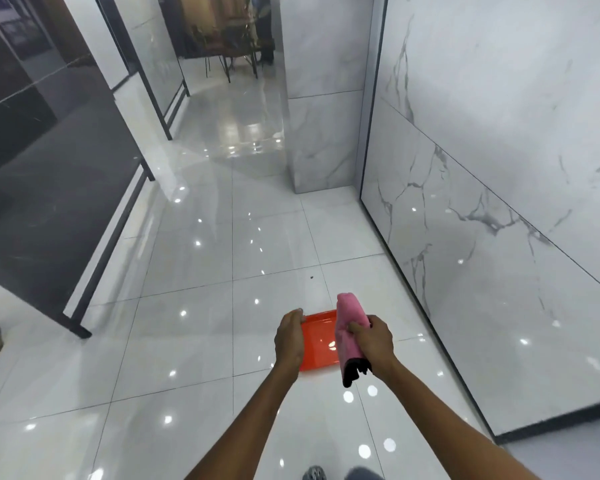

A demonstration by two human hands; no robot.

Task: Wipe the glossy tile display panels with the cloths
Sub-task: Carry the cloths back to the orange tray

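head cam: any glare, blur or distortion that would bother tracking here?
Head view: ceiling-light glare dots the glossy floor and the orange tray; wide-angle bending bows the marble panel edges; the far room is soft; the left hand, right hand and pink cloth look fairly sharp.

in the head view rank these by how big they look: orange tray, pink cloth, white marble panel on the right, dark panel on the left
1. white marble panel
2. dark panel
3. orange tray
4. pink cloth

Tray and cloth look close, both partly hidden by hands, so their order is unsure.
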